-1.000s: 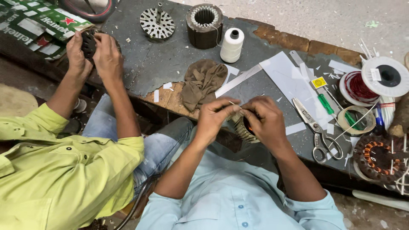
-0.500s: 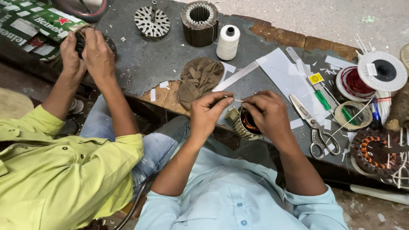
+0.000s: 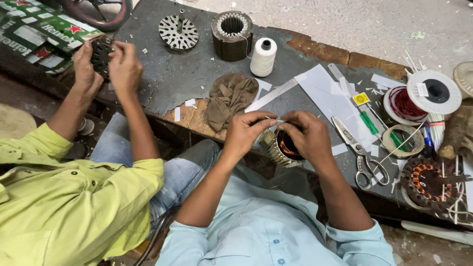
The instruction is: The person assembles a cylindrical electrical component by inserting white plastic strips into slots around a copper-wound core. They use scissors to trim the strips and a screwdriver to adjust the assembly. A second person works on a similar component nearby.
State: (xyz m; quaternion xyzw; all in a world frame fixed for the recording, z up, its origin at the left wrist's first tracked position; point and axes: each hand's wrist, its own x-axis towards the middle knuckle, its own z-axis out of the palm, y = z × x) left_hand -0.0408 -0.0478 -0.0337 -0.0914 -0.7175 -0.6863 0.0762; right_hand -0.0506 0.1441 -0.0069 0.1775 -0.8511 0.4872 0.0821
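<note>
My left hand (image 3: 249,130) and my right hand (image 3: 306,135) meet over a small stator (image 3: 282,147) with copper winding, held at the table's near edge. A thin white strip (image 3: 275,119) is pinched in my left fingertips, and my right fingertips touch its other end. My right hand cups the stator's open face, hiding most of it. To the left, a co-worker in a yellow-green shirt holds a dark round part (image 3: 101,53) in both hands.
On the grey table (image 3: 187,79) lie a brown rag (image 3: 231,96), white thread spool (image 3: 263,56), stator core (image 3: 231,28), slotted disc (image 3: 178,32), white paper sheet (image 3: 327,98), scissors (image 3: 362,155), green screwdriver (image 3: 367,123), red wire reel (image 3: 403,104) and a wound stator (image 3: 426,180).
My hands have shifted slightly over the stator, and the white strip now shows between the fingertips. The co-worker's hands stay on the dark part.
</note>
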